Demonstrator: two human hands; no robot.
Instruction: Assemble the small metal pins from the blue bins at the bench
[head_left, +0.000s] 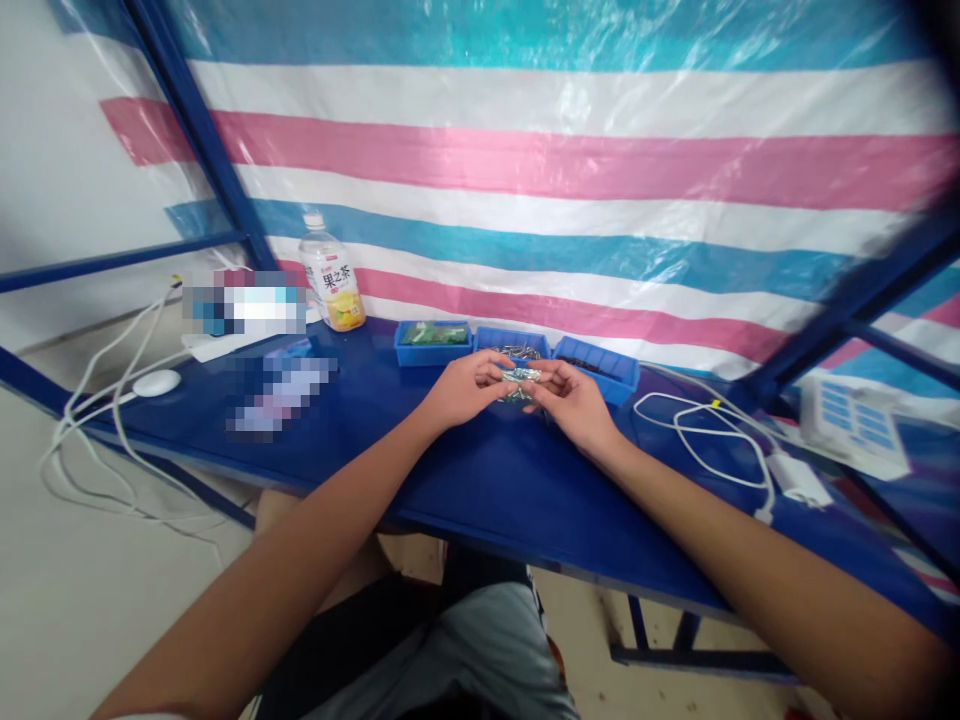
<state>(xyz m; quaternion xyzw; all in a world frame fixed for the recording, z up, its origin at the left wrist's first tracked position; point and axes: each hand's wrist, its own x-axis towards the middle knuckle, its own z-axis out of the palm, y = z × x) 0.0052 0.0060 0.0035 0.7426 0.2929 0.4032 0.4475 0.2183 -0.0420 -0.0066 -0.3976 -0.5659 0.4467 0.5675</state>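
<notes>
My left hand (pixel 466 388) and my right hand (pixel 576 402) meet over the middle of the blue table (pixel 480 470). Between their fingertips they pinch a small shiny silvery-green piece (pixel 519 376), whose exact kind I cannot make out. Just behind the fingers sits a blue bin of thin silvery metal parts (pixel 523 352), partly covered by my hands. To its left stands a blue bin (pixel 433 355) with flat green pieces (pixel 433 334) inside. On the right, a slightly turned blue bin (pixel 616 382) contains small dark parts.
A drink bottle (pixel 331 275) stands at the back left. Right of the bins lie a white cable (pixel 686 430) and a charger (pixel 801 480). A white power strip (pixel 855 420) is farther right. White cords and a round white puck (pixel 156 383) lie at left. Blue frame posts flank the table.
</notes>
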